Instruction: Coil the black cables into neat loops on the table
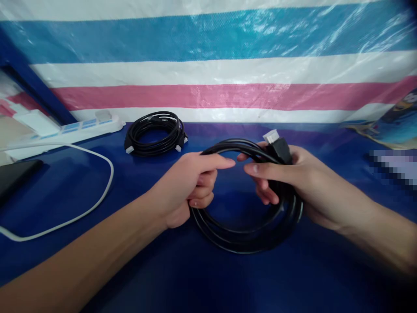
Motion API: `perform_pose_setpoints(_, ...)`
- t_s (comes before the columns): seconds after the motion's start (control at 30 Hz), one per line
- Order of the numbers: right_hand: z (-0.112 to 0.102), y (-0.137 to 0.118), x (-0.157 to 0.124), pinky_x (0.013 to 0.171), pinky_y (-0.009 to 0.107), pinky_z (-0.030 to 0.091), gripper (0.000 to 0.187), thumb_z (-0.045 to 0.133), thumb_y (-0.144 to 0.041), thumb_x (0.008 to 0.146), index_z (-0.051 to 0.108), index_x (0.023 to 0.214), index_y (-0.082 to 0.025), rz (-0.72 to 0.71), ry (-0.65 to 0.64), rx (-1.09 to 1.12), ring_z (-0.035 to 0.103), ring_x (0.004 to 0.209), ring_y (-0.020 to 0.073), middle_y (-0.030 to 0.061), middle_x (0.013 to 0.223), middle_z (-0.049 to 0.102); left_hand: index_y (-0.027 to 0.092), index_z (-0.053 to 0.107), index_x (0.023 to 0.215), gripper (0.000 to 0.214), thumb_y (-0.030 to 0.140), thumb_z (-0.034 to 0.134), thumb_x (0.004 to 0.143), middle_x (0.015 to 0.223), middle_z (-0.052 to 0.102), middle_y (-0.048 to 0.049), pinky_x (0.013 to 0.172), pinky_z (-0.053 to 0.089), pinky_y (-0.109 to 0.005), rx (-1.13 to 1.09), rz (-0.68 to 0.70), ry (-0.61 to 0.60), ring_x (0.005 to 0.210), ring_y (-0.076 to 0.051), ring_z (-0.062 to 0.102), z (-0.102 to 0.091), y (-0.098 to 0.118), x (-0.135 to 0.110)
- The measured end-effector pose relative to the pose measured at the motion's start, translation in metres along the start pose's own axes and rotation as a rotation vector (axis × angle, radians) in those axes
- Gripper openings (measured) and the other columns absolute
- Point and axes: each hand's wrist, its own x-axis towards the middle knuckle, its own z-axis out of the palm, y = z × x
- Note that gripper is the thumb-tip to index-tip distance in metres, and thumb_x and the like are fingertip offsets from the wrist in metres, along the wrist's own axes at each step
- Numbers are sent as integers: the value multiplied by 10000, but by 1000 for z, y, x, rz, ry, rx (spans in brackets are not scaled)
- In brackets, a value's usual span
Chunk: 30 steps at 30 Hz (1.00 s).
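Observation:
Both my hands grip a coiled black cable (241,243) above the blue table. My left hand (197,182) is wrapped round the left side of the loop, its thumb lying along the top. On the right side, my right hand (280,174) holds the bundled turns together with a black connector (280,150) that points upward. That connector, which looks like HDMI, has a pale translucent cap (271,136). A second coiled black cable (154,148) lies on the table behind my left hand, its capped plugs showing at the coil's edge.
A white power strip (78,132) with a charger (37,121) plugged in stands at the back left. Its white cord (112,169) curves over the blue table (130,269) near a black flat object (19,176). A striped plastic sheet (208,39) hangs behind. A pixelated item (395,165) lies right.

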Motion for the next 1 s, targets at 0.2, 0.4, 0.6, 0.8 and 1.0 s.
perform_pose_setpoints(0.2,0,0,2,401,163,378,319,647,-350,851,545,629,-145,-121,128,-298,530,423,82,-16,491,549,182,256,480,472,237,575,824,411,186,91,312,163,-156,42,-4,30,309,-3,143,-4,3,3)
perform_pose_setpoints(0.4,-2,2,3,575,189,494,298,715,-443,779,656,810,-152,-167,76,-257,639,610,135,24,635,661,180,349,473,436,322,597,801,413,174,92,304,112,-152,104,-154,-110,323,-2,95,-4,4,0)
perform_pose_setpoints(0.6,-7,-2,-2,439,210,442,415,565,-534,870,625,1054,-168,-200,-147,-314,597,469,142,15,555,633,188,544,659,186,309,647,756,478,200,100,303,96,-132,112,-241,-188,369,-12,74,-8,3,-4)
perform_pose_setpoints(0.8,-5,6,0,370,180,330,277,641,-380,827,586,686,-147,66,-217,-163,412,322,73,-33,377,455,189,400,599,284,249,627,759,450,268,103,308,224,-129,168,-247,-182,335,-10,178,-9,-6,0)
perform_pose_setpoints(1.0,2,7,2,300,164,223,144,666,-274,754,607,723,-146,108,1,33,257,282,44,-78,342,326,165,472,649,268,302,665,773,477,351,94,330,324,-136,6,-68,-150,326,-9,279,-1,-9,4)
